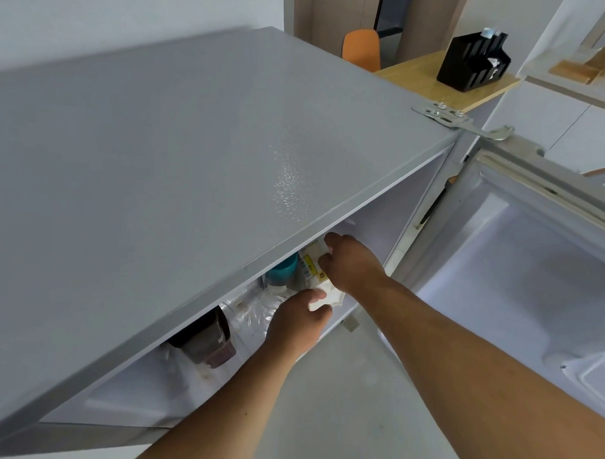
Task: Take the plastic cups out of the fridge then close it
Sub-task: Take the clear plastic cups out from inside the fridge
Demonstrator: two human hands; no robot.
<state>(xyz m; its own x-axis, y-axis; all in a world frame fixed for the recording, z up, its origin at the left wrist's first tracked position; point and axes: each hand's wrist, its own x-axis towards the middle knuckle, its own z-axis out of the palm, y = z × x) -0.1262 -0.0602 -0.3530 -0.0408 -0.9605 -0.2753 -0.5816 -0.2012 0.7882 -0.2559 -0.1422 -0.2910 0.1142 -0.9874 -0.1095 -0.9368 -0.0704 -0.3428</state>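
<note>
Hands inside open fridge, removal under way.
My right hand clasps a white carton; my left hand pinches something white; clear plastic cups need lifting next.

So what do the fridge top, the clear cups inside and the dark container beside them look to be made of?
Fridge top: likely painted metal, grey with a pebbled sheen where light hits. Clear cups: thin transparent plastic, see-through with ridged glints. Dark container: seemingly brown tinted plastic, glossy and slightly translucent.
</note>
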